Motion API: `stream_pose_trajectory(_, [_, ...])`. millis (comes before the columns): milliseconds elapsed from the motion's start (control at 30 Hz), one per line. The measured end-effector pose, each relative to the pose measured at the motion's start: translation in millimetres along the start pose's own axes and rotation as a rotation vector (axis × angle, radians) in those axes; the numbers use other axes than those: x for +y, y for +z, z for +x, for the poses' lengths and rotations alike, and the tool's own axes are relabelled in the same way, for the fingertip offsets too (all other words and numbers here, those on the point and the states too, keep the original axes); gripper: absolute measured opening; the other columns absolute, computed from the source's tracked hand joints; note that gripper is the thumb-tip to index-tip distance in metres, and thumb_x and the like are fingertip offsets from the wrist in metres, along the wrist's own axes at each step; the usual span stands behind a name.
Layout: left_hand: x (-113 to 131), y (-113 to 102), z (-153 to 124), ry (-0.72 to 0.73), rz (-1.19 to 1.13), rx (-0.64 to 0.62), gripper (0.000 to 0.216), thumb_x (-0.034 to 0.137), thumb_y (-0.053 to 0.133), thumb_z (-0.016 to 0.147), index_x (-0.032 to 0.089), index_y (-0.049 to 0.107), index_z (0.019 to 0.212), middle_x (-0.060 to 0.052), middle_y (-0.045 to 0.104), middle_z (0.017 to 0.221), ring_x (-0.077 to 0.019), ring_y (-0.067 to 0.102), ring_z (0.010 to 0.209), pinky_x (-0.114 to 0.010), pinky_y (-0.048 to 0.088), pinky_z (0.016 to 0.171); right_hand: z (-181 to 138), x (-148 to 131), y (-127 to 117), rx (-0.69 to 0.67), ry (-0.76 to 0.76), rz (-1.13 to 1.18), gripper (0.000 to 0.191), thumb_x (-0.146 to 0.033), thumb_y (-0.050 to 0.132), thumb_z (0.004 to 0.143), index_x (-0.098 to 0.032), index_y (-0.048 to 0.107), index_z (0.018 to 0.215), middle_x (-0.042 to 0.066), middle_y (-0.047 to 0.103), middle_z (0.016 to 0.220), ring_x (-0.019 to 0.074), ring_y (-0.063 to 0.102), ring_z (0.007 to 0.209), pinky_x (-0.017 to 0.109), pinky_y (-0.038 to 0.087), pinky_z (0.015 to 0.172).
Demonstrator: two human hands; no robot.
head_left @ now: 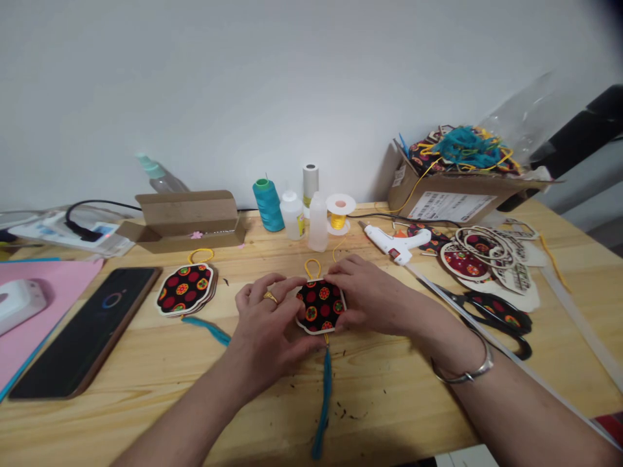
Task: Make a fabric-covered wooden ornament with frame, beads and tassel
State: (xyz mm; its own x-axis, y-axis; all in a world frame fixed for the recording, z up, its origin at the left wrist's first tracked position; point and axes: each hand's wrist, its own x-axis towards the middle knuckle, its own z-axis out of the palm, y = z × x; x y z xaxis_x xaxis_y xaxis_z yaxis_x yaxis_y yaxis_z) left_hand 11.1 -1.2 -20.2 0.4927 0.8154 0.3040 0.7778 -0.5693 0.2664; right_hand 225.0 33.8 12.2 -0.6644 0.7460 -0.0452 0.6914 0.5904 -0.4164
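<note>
Between my hands, on the wooden table, lies a floral pendant (320, 306) with a pale scalloped rim. Its yellow cord loop (312, 267) points away from me, and a teal tassel (322, 402) trails toward the front edge. My left hand (275, 318), with a ring, grips the pendant's left side. On the opposite side, the fingers and thumb of my right hand (365, 295) pinch the rim. Left of my hands sits a stack of similar floral pendants (185, 288), with a yellow loop and a teal tassel showing.
Behind are a teal thread cone (268, 206), squeeze bottles (318, 224) and a yellow cord spool (337, 220). To the right lie a white glue gun (395, 243), black-handled scissors (491, 318) and wooden frames (496, 250), below a full cardboard box (450, 198). A phone (85, 331) lies left.
</note>
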Motion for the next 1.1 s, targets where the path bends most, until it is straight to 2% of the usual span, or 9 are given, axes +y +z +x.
stream_pose_trajectory(67, [-0.4,1.0,-0.2,-0.001,0.003,-0.006,0.031,0.051,0.071,0.067,0.022,0.063,0.075,-0.006,0.062,0.123,-0.0343,0.043,0.114,-0.052,0.029,0.092,0.1,0.0,0.4,0.002,-0.002,0.001,0.048,-0.036,0.075,0.069,-0.016,0.062,0.111,0.011,0.059,0.109,0.0261,0.046,0.102,0.041,0.040,0.088])
stream_pose_trajectory(200, [-0.9,1.7,-0.3,0.013,0.020,-0.026,0.029,0.048,0.071,0.068,0.023,0.064,0.081,-0.006,0.061,0.124,-0.0350,0.043,0.114,-0.052,0.029,0.089,-0.3,-0.4,-0.1,-0.001,0.002,0.014,0.047,-0.035,0.075,0.069,-0.016,0.063,0.110,0.012,0.058,0.109,0.0263,0.046,0.101,0.041,0.040,0.088])
stream_pose_trajectory(367, [-0.1,0.1,-0.1,0.005,-0.003,-0.042,0.031,0.050,0.071,0.068,0.022,0.061,0.078,-0.007,0.061,0.125,-0.0350,0.043,0.114,-0.052,0.029,0.089,-0.5,0.8,0.6,0.002,-0.002,0.005,0.049,-0.035,0.076,0.068,-0.015,0.062,0.110,0.012,0.059,0.109,0.0260,0.046,0.101,0.041,0.041,0.088])
stream_pose_trajectory(633, [-4.2,6.9,-1.7,-0.059,-0.077,-0.017,0.056,0.051,0.074,0.063,0.024,0.055,0.108,-0.009,0.062,0.122,-0.0347,0.042,0.114,-0.053,0.028,0.091,-0.4,0.9,1.9,0.011,0.000,0.010,0.048,-0.034,0.077,0.067,-0.018,0.063,0.110,0.010,0.059,0.108,0.0256,0.047,0.101,0.040,0.040,0.087])
stream_pose_trajectory(867, [-4.1,9.4,-2.7,-0.028,-0.044,-0.005,0.043,0.046,0.071,0.069,0.026,0.059,0.105,-0.007,0.061,0.125,-0.0346,0.044,0.113,-0.053,0.028,0.089,-0.1,-1.1,-0.8,0.003,0.005,0.020,0.047,-0.032,0.077,0.067,-0.017,0.063,0.109,0.011,0.059,0.107,0.0264,0.046,0.100,0.041,0.041,0.086])
stream_pose_trajectory(1100, [-0.1,3.6,-2.3,-0.034,-0.061,-0.039,0.044,0.048,0.067,0.072,0.024,0.058,0.108,-0.007,0.059,0.128,-0.0342,0.040,0.115,-0.053,0.028,0.092,-0.3,-2.1,0.1,-0.004,0.013,0.005,0.044,-0.036,0.075,0.069,-0.015,0.063,0.106,0.011,0.059,0.108,0.0260,0.047,0.100,0.040,0.041,0.086])
